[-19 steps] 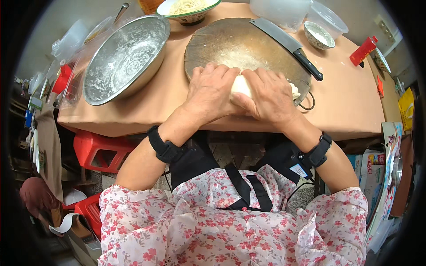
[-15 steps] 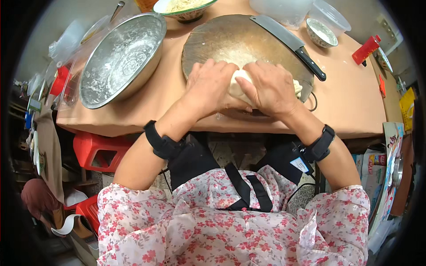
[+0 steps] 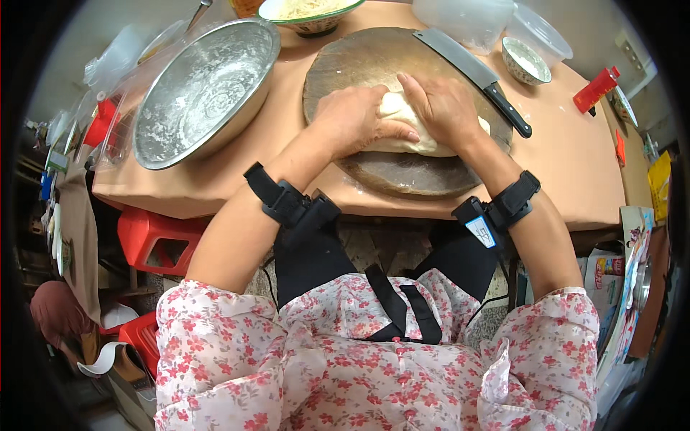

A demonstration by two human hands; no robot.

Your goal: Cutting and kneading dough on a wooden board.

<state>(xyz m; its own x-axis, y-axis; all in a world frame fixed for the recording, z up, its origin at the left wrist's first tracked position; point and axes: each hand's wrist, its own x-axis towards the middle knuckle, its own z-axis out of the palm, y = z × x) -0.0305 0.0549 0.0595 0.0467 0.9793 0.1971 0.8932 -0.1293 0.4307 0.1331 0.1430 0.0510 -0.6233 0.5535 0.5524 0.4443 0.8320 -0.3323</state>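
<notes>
A pale lump of dough (image 3: 399, 109) lies on a round wooden chopping board (image 3: 352, 61). My left hand (image 3: 353, 118) is wrapped over the dough's left side, its thumb lying along the near face. My right hand (image 3: 444, 109) grips the other side, thumb pointing away from me. Part of the dough shows beyond the right wrist, and the palms hide much of the rest. On the board's far right rests a cleaver (image 3: 456, 59) with a black handle.
Left of the board stands a large floury metal bowl (image 3: 205, 90). Behind are a green-rimmed bowl of pale shreds (image 3: 309, 25) and plastic tubs (image 3: 535, 36). A small bowl of white powder (image 3: 526, 63) and a red bottle (image 3: 596, 90) sit at the right. A red stool (image 3: 162, 237) is below.
Both hands have shifted away from the board's near edge, baring its front part. More of the dough shows between them, and the left thumb has come across its near side.
</notes>
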